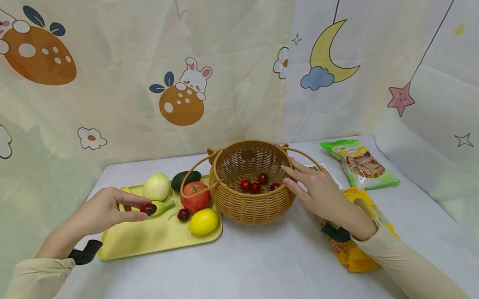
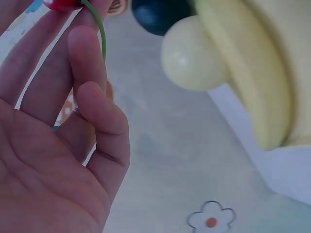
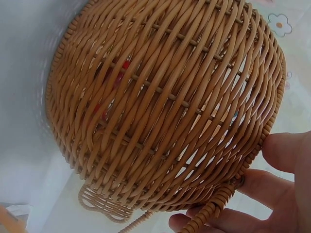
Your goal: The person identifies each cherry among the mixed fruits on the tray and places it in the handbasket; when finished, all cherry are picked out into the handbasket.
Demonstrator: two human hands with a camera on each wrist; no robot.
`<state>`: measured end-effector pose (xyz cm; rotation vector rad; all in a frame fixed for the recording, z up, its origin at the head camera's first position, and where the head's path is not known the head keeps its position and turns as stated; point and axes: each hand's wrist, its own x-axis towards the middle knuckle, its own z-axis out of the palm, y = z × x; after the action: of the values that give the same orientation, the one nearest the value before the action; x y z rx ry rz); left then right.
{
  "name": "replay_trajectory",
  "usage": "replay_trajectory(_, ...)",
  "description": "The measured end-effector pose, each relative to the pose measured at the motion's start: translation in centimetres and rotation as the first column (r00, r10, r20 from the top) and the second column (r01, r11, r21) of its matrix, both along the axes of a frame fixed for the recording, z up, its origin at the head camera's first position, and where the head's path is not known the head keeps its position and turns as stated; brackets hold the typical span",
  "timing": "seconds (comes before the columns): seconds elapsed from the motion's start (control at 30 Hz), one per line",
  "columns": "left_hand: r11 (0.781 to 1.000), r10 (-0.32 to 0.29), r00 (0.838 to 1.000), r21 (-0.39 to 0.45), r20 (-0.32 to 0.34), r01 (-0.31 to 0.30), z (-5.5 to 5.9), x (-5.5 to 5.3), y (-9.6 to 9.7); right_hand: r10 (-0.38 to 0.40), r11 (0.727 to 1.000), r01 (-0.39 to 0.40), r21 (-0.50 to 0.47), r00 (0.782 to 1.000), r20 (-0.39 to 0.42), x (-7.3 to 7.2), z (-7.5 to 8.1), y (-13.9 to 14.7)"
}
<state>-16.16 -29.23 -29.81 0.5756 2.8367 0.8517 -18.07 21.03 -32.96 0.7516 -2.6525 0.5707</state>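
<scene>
My left hand, over the left part of the yellow tray, pinches a dark red cherry between thumb and fingers. Its green stem hangs down in the left wrist view. On the right, my right hand rests its fairly straight fingers at the rim of a round wicker basket, close to where a handle joins it. Several cherries lie inside the basket. Another cherry with a stem is on the tray, between the apple and the lemon.
A banana, a pale round fruit and a dark green oval fruit also lie on the tray. Beyond my right hand are a green snack bag and a yellow bag. A printed cloth hangs behind the table.
</scene>
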Motion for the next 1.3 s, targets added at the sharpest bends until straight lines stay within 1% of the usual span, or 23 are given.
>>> replay_trajectory(0.1, 1.0, -0.017, 1.0, -0.018, -0.016, 0.017, 1.4, -0.9, 0.9, -0.002, 1.0, 0.002, 0.001, 1.0, 0.001, 0.0, 0.0, 0.0)
replay_trajectory(0.23, 0.998, -0.053, 0.998, -0.047, -0.037, 0.051, 3.2, -2.4, 2.7, -0.005, 1.0, 0.005, 0.003, 1.0, 0.0, -0.1, 0.0, 0.1)
replay_trajectory(0.3, 0.996, -0.071, 0.997, -0.058, -0.026, 0.069, 4.2, -3.1, 3.7, -0.004, 1.0, 0.004, 0.004, 1.0, -0.002, -0.1, 0.1, 0.1)
replay_trajectory(0.47, 0.99, -0.123, 0.992, -0.064, 0.024, 0.125, 6.3, -5.0, 6.3, -0.001, 1.0, 0.001, 0.0, 1.0, -0.002, -0.1, 0.1, 0.0)
replay_trajectory(0.53, 0.986, -0.154, 0.988, -0.066, 0.022, 0.155, 6.9, -5.9, 7.4, -0.002, 1.0, 0.002, -0.001, 1.0, 0.0, -0.1, 0.1, 0.1)
replay_trajectory(0.63, 0.979, -0.185, 0.982, -0.084, 0.028, 0.187, 7.7, -7.1, 9.1, -0.003, 1.0, 0.003, -0.002, 1.0, 0.002, -0.1, 0.1, 0.1)
replay_trajectory(0.73, 0.972, -0.206, 0.977, -0.101, 0.052, 0.21, 8.1, -8.2, 10.9, -0.004, 1.0, 0.004, -0.002, 1.0, 0.0, 0.0, 0.0, 0.1)
replay_trajectory(0.83, 0.963, -0.241, 0.966, -0.097, 0.095, 0.25, 8.4, -9.4, 12.5, -0.006, 1.0, 0.006, 0.001, 1.0, -0.002, 0.0, 0.1, 0.1)
replay_trajectory(0.9, 0.96, -0.25, 0.96, -0.095, 0.124, 0.263, 8.5, -10.1, 13.6, -0.007, 1.0, 0.007, 0.004, 1.0, 0.001, 0.1, 0.1, 0.0)
replay_trajectory(1.03, 0.952, -0.29, 0.941, -0.046, 0.175, 0.302, 8.7, -11.2, 15.9, -0.011, 1.0, 0.011, 0.008, 1.0, 0.007, 0.2, 0.0, 0.0)
replay_trajectory(1.13, 0.943, -0.324, 0.928, -0.02, 0.185, 0.333, 8.6, -11.8, 17.4, -0.012, 1.0, 0.012, 0.008, 1.0, 0.007, 0.2, 0.0, -0.1)
replay_trajectory(1.2, 0.936, -0.344, 0.923, -0.019, 0.174, 0.352, 8.5, -12.4, 18.5, -0.012, 1.0, 0.012, 0.007, 1.0, 0.006, 0.2, 0.0, -0.1)
replay_trajectory(1.3, 0.931, -0.355, 0.92, -0.024, 0.163, 0.364, 8.2, -13.1, 20.0, -0.012, 1.0, 0.012, 0.005, 1.0, 0.006, 0.2, 0.1, -0.1)
